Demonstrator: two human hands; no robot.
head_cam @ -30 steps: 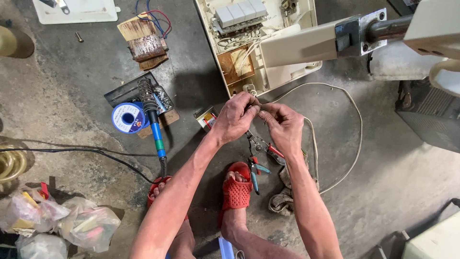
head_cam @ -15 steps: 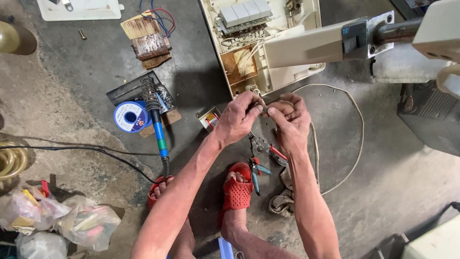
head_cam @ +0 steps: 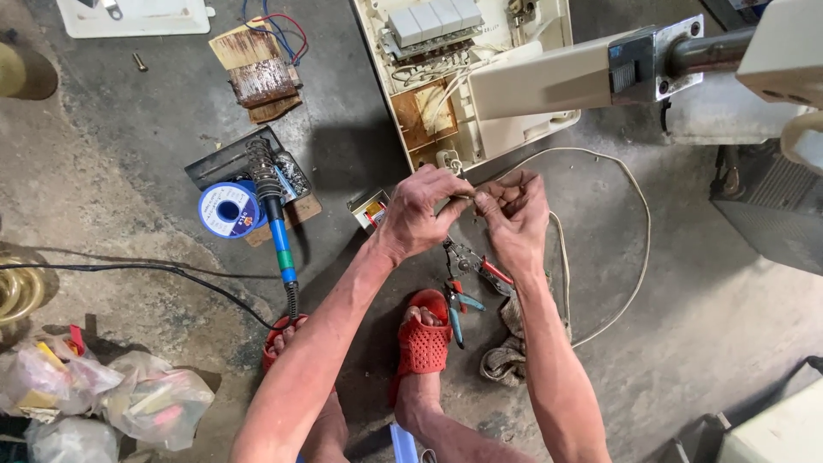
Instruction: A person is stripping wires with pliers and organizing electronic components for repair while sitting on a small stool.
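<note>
Both hands are meeting just below the opened cream appliance housing (head_cam: 446, 94) on the concrete floor (head_cam: 129, 197). The left hand (head_cam: 417, 212) and right hand (head_cam: 514, 214) are each pinching the end of the pale cord (head_cam: 639, 231), fingers closed tight on it. The cord is looping out to the right. Red-handled pliers (head_cam: 476, 266) are lying right under the hands, and a blue soldering iron (head_cam: 276, 223) is resting off to the left.

Fingers (head_cam: 459, 204) hide, perhaps, the wire (head_cam: 600, 171) end.
</note>
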